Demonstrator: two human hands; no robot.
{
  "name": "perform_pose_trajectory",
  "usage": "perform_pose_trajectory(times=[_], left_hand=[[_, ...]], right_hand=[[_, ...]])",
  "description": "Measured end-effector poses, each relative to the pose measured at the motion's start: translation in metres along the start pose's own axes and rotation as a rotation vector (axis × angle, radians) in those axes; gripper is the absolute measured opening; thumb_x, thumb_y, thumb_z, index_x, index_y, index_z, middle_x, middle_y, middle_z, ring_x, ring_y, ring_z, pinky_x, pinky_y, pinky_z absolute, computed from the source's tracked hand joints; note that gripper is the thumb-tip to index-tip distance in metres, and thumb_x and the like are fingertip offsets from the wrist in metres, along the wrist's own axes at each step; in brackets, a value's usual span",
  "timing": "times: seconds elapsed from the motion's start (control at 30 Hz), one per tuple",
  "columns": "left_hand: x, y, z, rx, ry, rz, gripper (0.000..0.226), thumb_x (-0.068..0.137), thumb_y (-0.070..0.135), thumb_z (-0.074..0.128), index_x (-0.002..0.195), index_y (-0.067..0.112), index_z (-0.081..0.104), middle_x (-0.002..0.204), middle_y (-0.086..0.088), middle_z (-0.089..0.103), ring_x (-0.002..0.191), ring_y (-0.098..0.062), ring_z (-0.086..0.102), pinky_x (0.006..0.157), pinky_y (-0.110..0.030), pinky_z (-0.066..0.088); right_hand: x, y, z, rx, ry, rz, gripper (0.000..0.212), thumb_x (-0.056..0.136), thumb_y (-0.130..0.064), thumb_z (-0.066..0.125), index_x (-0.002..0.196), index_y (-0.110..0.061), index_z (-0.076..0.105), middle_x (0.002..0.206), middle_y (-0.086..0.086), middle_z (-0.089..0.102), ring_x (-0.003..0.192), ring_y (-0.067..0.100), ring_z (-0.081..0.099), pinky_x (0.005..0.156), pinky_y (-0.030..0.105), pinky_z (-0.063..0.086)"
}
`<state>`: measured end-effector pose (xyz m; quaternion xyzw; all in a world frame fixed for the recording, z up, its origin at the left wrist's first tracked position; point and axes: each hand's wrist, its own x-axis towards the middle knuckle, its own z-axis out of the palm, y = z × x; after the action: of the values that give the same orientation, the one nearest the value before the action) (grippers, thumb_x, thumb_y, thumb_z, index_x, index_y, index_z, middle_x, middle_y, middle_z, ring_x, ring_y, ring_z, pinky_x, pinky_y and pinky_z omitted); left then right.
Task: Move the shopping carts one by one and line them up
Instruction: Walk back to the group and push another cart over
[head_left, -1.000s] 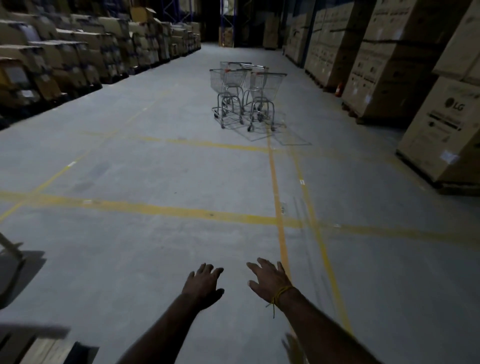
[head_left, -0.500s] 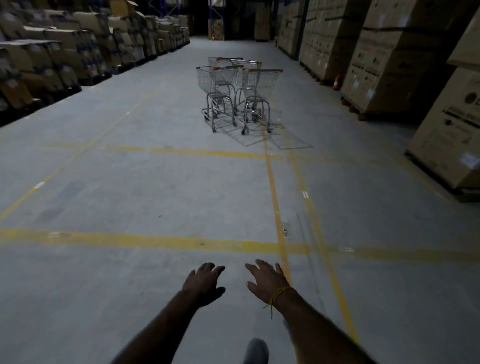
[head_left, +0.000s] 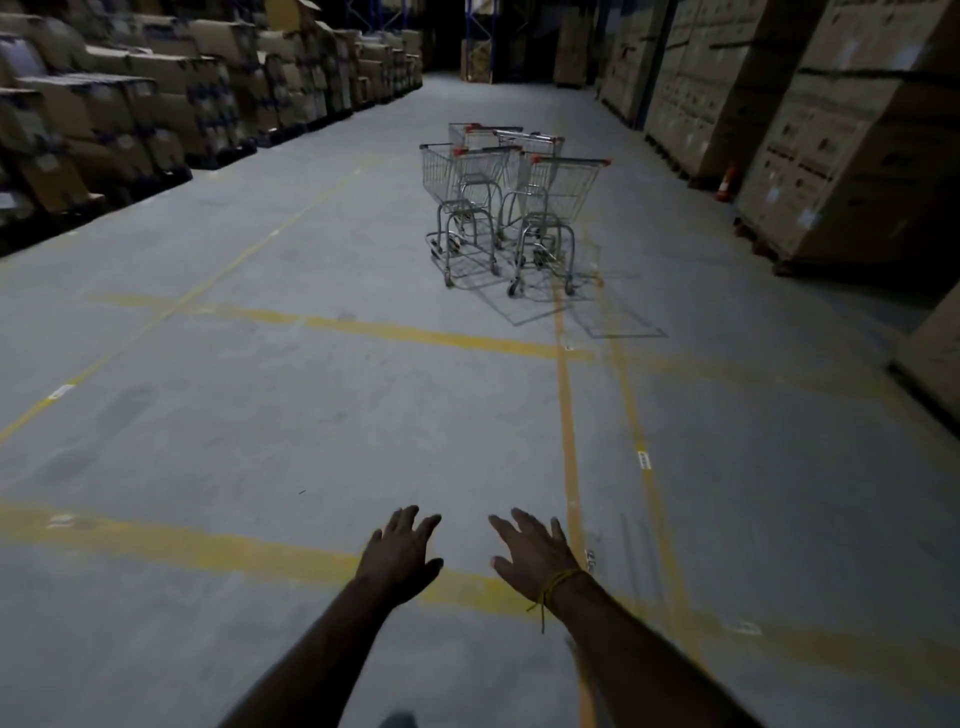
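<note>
In the head view, a dim warehouse aisle is seen, with a grey concrete floor (head_left: 311, 415) crossed by yellow lines (head_left: 415, 335). Both arms are stretched forward and low in the picture. The left hand (head_left: 400, 556) is held palm down with the fingers spread, and nothing is grasped by it. The right hand (head_left: 532, 553) is likewise held flat and released, fingers splayed, with a yellow string (head_left: 556, 584) tied around its wrist. The two hands are set near each other above a yellow line, apart from one another and well apart from the carts.

The shopping carts (head_left: 511, 202) are found further up the aisle, a little right of centre, bunched in a cluster of four. The two nearer ones stand side by side, just beside each other, and two more are seen close behind them. They are made of wire mesh on metal frames, with red caps at the handle ends. Their shadows are cast on the floor toward the viewer and to the right.

Stacked cardboard boxes (head_left: 130, 104) are lined along the left side of the aisle, and tall stacks of large cartons (head_left: 857, 130) are ranged along the right. A small orange-red object (head_left: 724, 182), too small to be identified, is seen at the foot of the right-hand stacks.
</note>
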<state>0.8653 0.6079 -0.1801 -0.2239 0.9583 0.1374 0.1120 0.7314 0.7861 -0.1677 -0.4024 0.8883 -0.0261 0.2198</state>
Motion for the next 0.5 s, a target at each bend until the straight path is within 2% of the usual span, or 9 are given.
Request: perform_pose_trajectory(times=[0.23,0.5], left_hand=[[0.181,-0.043,-0.044,0.044,-0.024,0.024,0.07,0.095,0.047,0.049,0.153,0.029,0.015,0.162,-0.009,0.006,0.149,-0.029,0.008,0.115,-0.046,0.025],[0.384,-0.061,-0.132,0.076,-0.04,0.108,0.07,0.094,0.047,0.05,0.153,0.029,0.015,0.162,-0.009,0.005,0.149,-0.028,0.007,0.116,-0.046,0.024]], right_hand=[[0.164,0.048,-0.055,0.001,0.002,0.103,0.067,0.099,-0.048,0.04,0.156,-0.033,0.009,0.164,0.005,0.003,0.151,0.023,0.007,0.119,0.051,-0.003],[0.328,0.076,-0.158,0.065,0.075,0.181,0.065,0.099,-0.048,0.04,0.155,-0.035,0.01,0.164,0.003,0.005,0.15,0.021,0.008,0.119,0.05,-0.002]])
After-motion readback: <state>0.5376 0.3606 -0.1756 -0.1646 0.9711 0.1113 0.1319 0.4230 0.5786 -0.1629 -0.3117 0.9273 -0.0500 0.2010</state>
